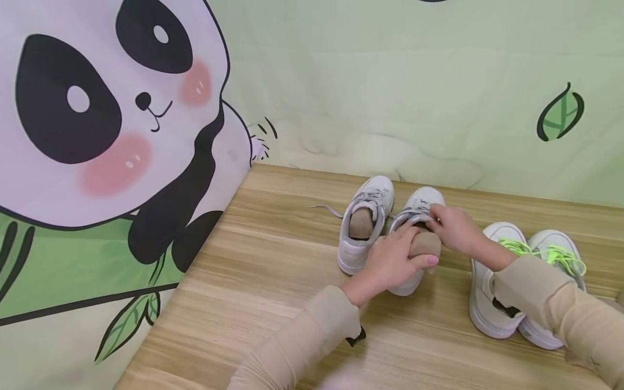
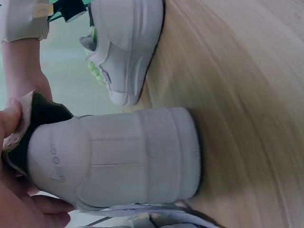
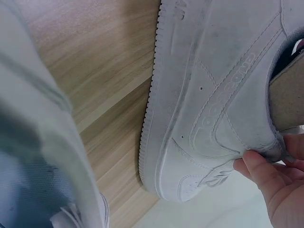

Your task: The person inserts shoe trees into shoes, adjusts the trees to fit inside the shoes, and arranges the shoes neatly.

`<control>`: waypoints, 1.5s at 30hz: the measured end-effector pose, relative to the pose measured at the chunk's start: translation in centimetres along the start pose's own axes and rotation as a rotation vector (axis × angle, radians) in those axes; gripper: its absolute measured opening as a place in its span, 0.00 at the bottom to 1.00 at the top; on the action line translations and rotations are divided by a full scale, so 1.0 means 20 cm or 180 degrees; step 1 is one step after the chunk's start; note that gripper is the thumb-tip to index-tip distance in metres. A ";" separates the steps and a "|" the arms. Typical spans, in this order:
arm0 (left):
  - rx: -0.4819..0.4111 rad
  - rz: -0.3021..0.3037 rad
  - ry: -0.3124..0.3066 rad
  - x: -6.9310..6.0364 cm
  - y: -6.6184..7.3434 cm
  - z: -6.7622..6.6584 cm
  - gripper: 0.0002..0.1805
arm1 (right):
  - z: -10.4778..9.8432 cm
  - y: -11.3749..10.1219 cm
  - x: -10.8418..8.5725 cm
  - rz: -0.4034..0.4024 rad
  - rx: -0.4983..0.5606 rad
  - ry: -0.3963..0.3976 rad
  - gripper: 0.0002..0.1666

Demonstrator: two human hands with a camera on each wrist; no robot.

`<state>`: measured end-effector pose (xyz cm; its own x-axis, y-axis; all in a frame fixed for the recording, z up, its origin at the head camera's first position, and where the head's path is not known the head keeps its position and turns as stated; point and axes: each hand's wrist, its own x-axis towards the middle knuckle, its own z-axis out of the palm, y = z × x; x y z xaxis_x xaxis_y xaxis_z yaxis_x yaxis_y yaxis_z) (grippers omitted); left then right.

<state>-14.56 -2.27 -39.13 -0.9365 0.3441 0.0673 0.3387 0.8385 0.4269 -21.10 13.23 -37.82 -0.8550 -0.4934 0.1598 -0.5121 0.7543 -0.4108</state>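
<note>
A white lace-up shoe (image 1: 405, 286) stands on the wooden surface, with a tan insole (image 1: 425, 245) sticking up out of its heel opening. My left hand (image 1: 394, 261) holds the raised insole, thumb on its near edge and fingers over the collar. In the left wrist view, other fingers lie along the shoe's side (image 2: 114, 161). My right hand (image 1: 456, 232) pinches the shoe's collar edge near the laces; the right wrist view shows thumb and fingertips on it. How far the insole reaches inside is hidden.
Left of it stands the matching white shoe (image 1: 352, 254) with a tan insole (image 1: 361, 223) inside and a lace trailing out. At right, partly behind my right sleeve, is a pair of white shoes (image 1: 492, 309) with neon laces (image 1: 565, 259). A panda-printed backdrop (image 1: 390, 81) borders the wooden surface (image 1: 273, 254).
</note>
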 end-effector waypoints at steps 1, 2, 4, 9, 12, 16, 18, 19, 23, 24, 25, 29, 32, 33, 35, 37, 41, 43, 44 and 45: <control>-0.0033 0.0040 0.0036 0.00 0.00 0.00 0.32 | 0.00 0.00 0.00 0.0013 0.0004 0.0005 0.08; -0.0071 0.0070 0.0071 0.01 -0.01 0.00 0.32 | 0.00 0.00 0.00 0.0027 0.0014 0.0007 0.08; -0.0176 0.0100 0.0137 0.01 -0.01 0.01 0.31 | 0.00 0.00 0.00 0.0059 0.0021 0.0009 0.08; -0.0419 0.0147 0.0143 0.03 -0.03 -0.01 0.32 | 0.00 0.01 0.00 0.0102 0.0031 -0.0040 0.07; -0.0583 0.0241 -0.0005 0.06 -0.04 -0.02 0.34 | 0.00 0.01 0.00 0.0120 0.0071 -0.0099 0.07; -0.0812 0.0278 -0.0209 0.08 -0.05 -0.05 0.37 | 0.00 0.01 0.00 0.0098 0.0054 -0.0094 0.07; -0.0832 0.0206 -0.0267 0.08 -0.05 -0.06 0.38 | 0.00 0.02 0.00 0.0068 0.0017 -0.0061 0.07; -0.0825 0.0167 -0.0291 0.08 -0.06 -0.06 0.38 | 0.01 0.02 0.00 0.0056 -0.0002 -0.0045 0.07; -0.0756 -0.0007 -0.0378 0.09 -0.06 -0.07 0.40 | 0.00 0.02 0.00 0.0040 -0.0011 -0.0053 0.07; -0.0734 -0.0040 -0.0395 0.09 -0.06 -0.07 0.40 | 0.00 0.02 0.00 0.0039 -0.0018 -0.0056 0.07; -0.0722 -0.0065 -0.0410 0.09 -0.06 -0.07 0.41 | 0.00 0.02 0.00 0.0041 -0.0021 -0.0063 0.06; -0.0656 -0.0152 -0.0489 0.10 -0.05 -0.07 0.43 | -0.01 0.02 0.00 0.0043 -0.0050 -0.0087 0.06; -0.0567 -0.0266 -0.0599 0.10 -0.04 -0.07 0.45 | -0.01 0.02 0.00 0.0018 -0.0081 -0.0087 0.07; -0.0503 -0.0311 -0.0633 0.10 -0.04 -0.07 0.46 | -0.01 0.02 0.00 0.0012 -0.0080 -0.0090 0.07; -0.0318 -0.0408 -0.0714 0.10 -0.03 -0.07 0.47 | -0.01 0.02 0.00 0.0002 -0.0090 -0.0086 0.07; -0.0100 -0.0476 -0.0801 0.09 -0.02 -0.07 0.48 | -0.01 0.02 0.00 -0.0007 -0.0098 -0.0078 0.07; 0.0176 -0.0519 -0.0975 0.08 -0.01 -0.09 0.47 | -0.01 0.03 0.01 -0.0035 -0.0086 -0.0068 0.07; 0.0222 -0.0494 -0.1053 0.08 -0.01 -0.10 0.46 | -0.01 0.03 0.01 -0.0053 -0.0087 -0.0062 0.07; 0.0238 -0.0471 -0.1091 0.08 -0.02 -0.10 0.45 | -0.02 0.03 0.01 -0.0066 -0.0090 -0.0058 0.07; 0.0249 -0.0447 -0.1128 0.08 -0.02 -0.11 0.45 | -0.02 0.03 0.01 -0.0076 -0.0095 -0.0053 0.07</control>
<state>-16.44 -2.98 -37.25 -0.8896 0.3369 -0.3085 0.2281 0.9128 0.3389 -21.50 13.70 -37.71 -0.8411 -0.5185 0.1540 -0.5349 0.7547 -0.3799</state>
